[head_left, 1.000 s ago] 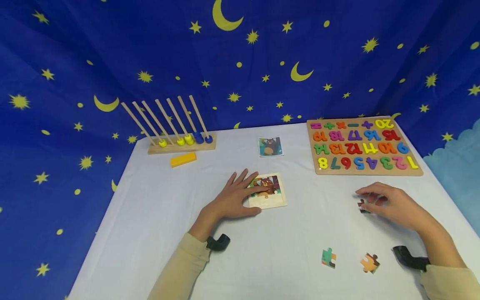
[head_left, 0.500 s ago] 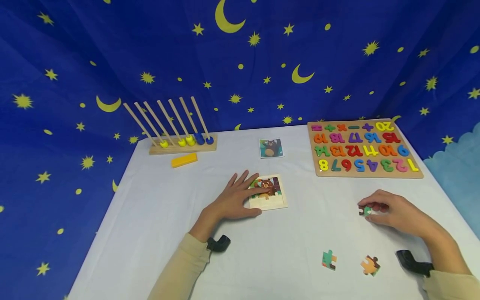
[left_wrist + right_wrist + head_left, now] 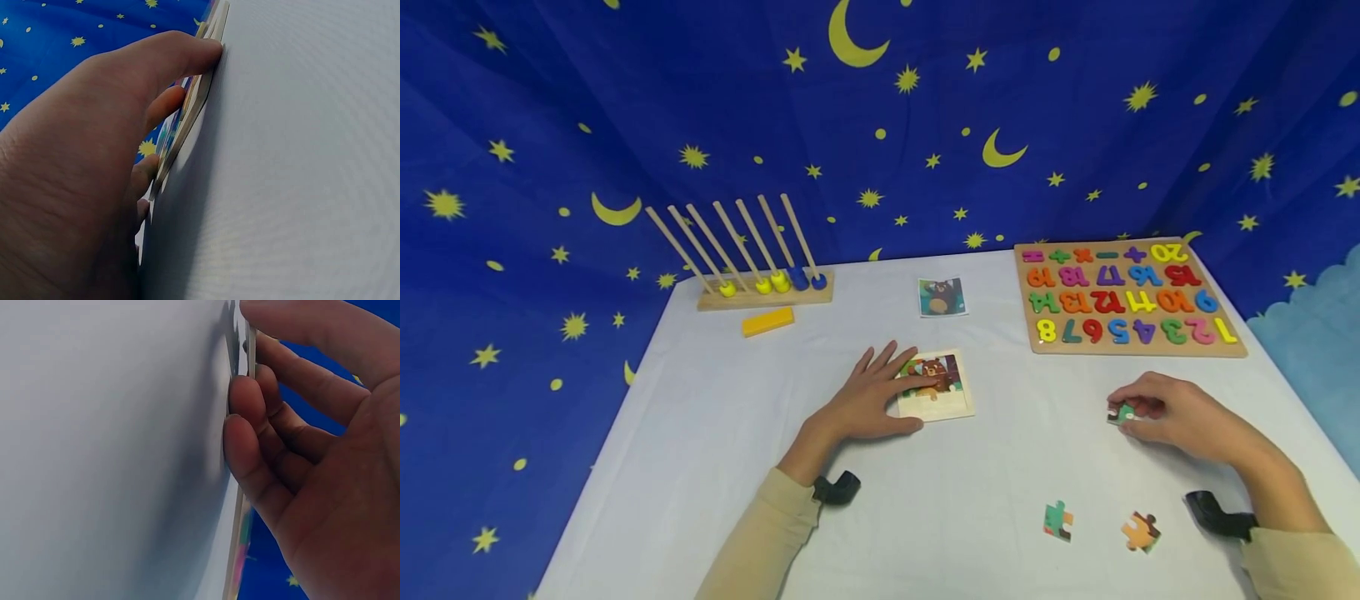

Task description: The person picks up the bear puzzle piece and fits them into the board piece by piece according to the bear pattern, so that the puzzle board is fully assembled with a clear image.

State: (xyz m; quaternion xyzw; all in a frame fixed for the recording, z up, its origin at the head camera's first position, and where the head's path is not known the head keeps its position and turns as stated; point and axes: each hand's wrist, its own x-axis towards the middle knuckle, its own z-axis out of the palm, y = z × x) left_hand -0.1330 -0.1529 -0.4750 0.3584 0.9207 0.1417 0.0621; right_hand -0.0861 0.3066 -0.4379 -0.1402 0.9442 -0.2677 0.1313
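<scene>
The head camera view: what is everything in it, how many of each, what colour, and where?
Star curtain: 1, blue and yellow, behind the table
Light blue cloth: 1, far right
Table: 1, white-covered, beneath everything
Peg stand: 1, pale wood, yellow and blue beads, back left
Block: 1, yellow, before the stand
Bear card: 1, brown and teal, back middle
Number board: 1, wood, multicoloured, back right
Puzzle tray: 1, pale wood, centre
Loose pieces: 2, mainly green and mainly orange, front right
Held piece: 1, green and brown, right fingers
Wrist devices: 2, black, at the wrists
Sleeves: 2, beige, front
Left hand: 1, bare, on the tray
Right hand: 1, bare, right
</scene>
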